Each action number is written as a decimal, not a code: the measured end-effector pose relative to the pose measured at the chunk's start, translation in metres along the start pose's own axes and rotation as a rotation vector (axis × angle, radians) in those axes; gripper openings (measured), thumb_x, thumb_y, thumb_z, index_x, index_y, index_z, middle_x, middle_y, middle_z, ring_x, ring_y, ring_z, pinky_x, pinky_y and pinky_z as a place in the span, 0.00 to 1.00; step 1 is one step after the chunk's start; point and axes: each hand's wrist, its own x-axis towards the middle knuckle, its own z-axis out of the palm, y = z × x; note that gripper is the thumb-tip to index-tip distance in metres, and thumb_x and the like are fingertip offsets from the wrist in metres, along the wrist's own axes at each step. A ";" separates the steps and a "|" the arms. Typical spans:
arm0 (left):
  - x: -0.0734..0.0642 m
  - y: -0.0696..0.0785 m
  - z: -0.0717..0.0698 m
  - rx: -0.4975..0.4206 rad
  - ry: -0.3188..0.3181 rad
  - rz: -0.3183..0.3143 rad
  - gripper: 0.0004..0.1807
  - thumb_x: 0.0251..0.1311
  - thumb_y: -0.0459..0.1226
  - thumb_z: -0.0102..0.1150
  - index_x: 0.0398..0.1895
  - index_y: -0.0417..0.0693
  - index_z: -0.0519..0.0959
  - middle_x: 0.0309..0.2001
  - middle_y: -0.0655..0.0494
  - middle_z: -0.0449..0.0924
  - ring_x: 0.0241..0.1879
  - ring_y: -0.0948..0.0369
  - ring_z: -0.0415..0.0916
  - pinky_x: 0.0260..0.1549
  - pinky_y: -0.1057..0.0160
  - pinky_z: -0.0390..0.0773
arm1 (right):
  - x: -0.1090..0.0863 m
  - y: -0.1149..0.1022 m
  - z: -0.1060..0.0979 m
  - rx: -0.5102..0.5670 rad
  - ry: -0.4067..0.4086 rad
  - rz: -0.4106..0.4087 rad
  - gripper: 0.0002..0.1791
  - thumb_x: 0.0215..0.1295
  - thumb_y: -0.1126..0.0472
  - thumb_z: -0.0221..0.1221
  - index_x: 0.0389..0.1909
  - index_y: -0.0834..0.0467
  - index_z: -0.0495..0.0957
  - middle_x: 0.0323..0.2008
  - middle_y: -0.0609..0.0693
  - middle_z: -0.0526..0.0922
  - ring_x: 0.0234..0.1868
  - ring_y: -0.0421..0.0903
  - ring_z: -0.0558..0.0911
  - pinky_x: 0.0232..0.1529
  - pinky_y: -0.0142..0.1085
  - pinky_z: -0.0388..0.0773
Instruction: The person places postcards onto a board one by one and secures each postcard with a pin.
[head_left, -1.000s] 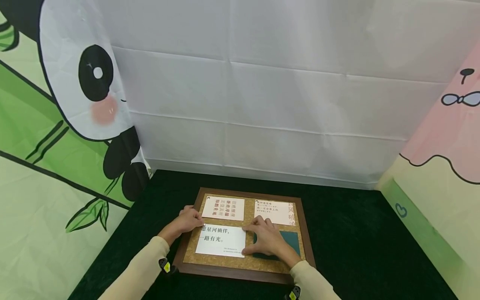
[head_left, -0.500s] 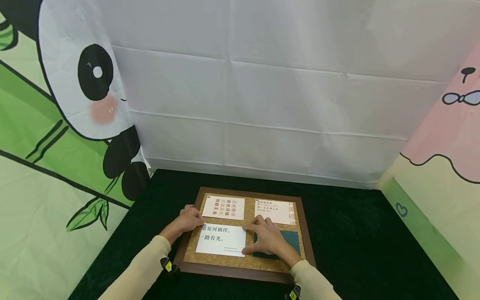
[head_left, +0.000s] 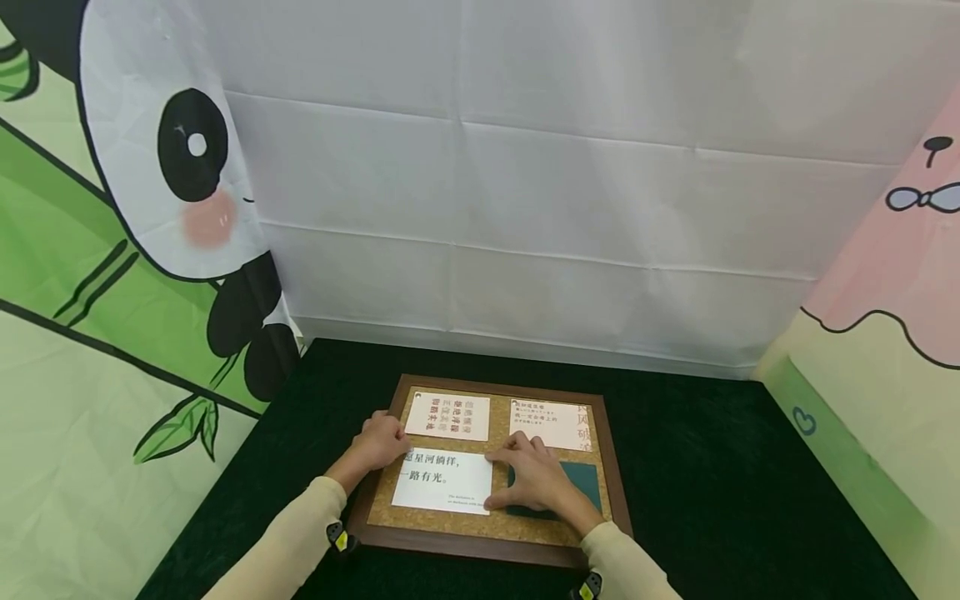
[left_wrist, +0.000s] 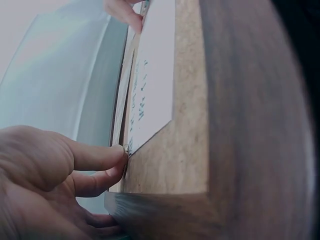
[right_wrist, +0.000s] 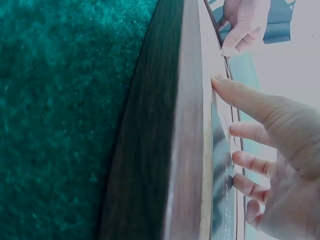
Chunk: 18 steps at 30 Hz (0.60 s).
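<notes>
A white card (head_left: 442, 481) with dark printed characters lies on the framed corkboard (head_left: 420, 523), at its lower left. At that card's upper left corner is my left hand (head_left: 381, 440); its thumb and index finger pinch a small thumbtack (left_wrist: 125, 149), mostly hidden by the fingertips. My right hand (head_left: 534, 475) rests with thumb and index finger spread along the card's right edge, pressing it to the cork. Under the right palm lies a dark green card (head_left: 581, 482), partly covered.
Two more cards sit on the upper half of the board: one with red and grey characters (head_left: 448, 416) at left, a pinkish one (head_left: 550, 424) at right. The brown wooden frame (head_left: 480, 546) borders the cork. Dark green cloth (head_left: 720, 483) covers the table, with a white curtain (head_left: 555, 208) behind.
My left wrist and forearm have shifted slightly right, while the fingertips stay at the card's corner. The right hand and the cards look unmoved.
</notes>
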 end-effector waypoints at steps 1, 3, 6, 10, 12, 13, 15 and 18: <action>-0.001 0.000 0.000 0.003 0.005 0.001 0.13 0.60 0.35 0.61 0.17 0.45 0.79 0.66 0.29 0.62 0.65 0.35 0.61 0.53 0.34 0.67 | 0.000 0.000 0.000 0.001 -0.001 0.000 0.41 0.43 0.31 0.70 0.61 0.43 0.77 0.56 0.48 0.71 0.49 0.48 0.69 0.46 0.47 0.67; -0.002 0.001 0.001 -0.002 0.018 0.002 0.11 0.59 0.35 0.62 0.20 0.45 0.77 0.63 0.31 0.65 0.61 0.37 0.64 0.51 0.36 0.67 | 0.000 0.001 0.000 -0.001 0.000 0.000 0.41 0.43 0.31 0.70 0.61 0.43 0.77 0.56 0.48 0.70 0.49 0.48 0.69 0.47 0.47 0.67; -0.004 0.002 0.001 -0.028 0.041 -0.003 0.09 0.58 0.35 0.64 0.27 0.44 0.73 0.51 0.37 0.71 0.51 0.44 0.67 0.46 0.42 0.67 | 0.000 0.001 0.000 -0.002 0.000 0.001 0.41 0.43 0.31 0.70 0.60 0.43 0.77 0.56 0.48 0.71 0.49 0.49 0.69 0.46 0.47 0.67; -0.003 0.001 0.002 -0.063 0.064 -0.017 0.16 0.55 0.35 0.67 0.40 0.44 0.69 0.42 0.44 0.69 0.44 0.48 0.64 0.44 0.45 0.64 | 0.000 0.001 0.001 -0.008 -0.003 0.003 0.41 0.43 0.32 0.70 0.60 0.43 0.77 0.55 0.48 0.71 0.49 0.48 0.69 0.45 0.45 0.65; -0.002 0.000 0.002 -0.072 0.070 -0.013 0.21 0.54 0.35 0.68 0.47 0.44 0.69 0.45 0.42 0.70 0.45 0.47 0.64 0.45 0.42 0.64 | 0.000 0.001 0.001 -0.013 -0.002 0.004 0.41 0.43 0.31 0.70 0.60 0.43 0.77 0.55 0.48 0.71 0.49 0.48 0.68 0.44 0.44 0.65; -0.001 -0.001 0.002 -0.074 0.070 -0.011 0.23 0.53 0.35 0.68 0.50 0.45 0.68 0.47 0.40 0.70 0.46 0.46 0.64 0.47 0.41 0.63 | 0.000 0.001 0.001 -0.015 -0.002 0.003 0.41 0.44 0.31 0.70 0.61 0.43 0.77 0.55 0.48 0.70 0.49 0.48 0.68 0.45 0.44 0.65; 0.000 -0.002 0.002 -0.071 0.062 -0.006 0.27 0.53 0.36 0.68 0.54 0.45 0.68 0.51 0.38 0.69 0.48 0.44 0.64 0.49 0.39 0.63 | -0.002 0.001 0.001 -0.013 -0.002 -0.005 0.41 0.45 0.31 0.69 0.61 0.43 0.77 0.56 0.48 0.71 0.49 0.48 0.68 0.46 0.45 0.66; 0.002 -0.006 0.002 -0.051 0.042 0.003 0.28 0.55 0.37 0.66 0.58 0.46 0.67 0.54 0.37 0.69 0.49 0.44 0.65 0.50 0.38 0.63 | -0.005 0.003 0.000 0.006 0.001 -0.024 0.40 0.50 0.30 0.65 0.64 0.44 0.75 0.58 0.48 0.71 0.51 0.49 0.69 0.48 0.49 0.68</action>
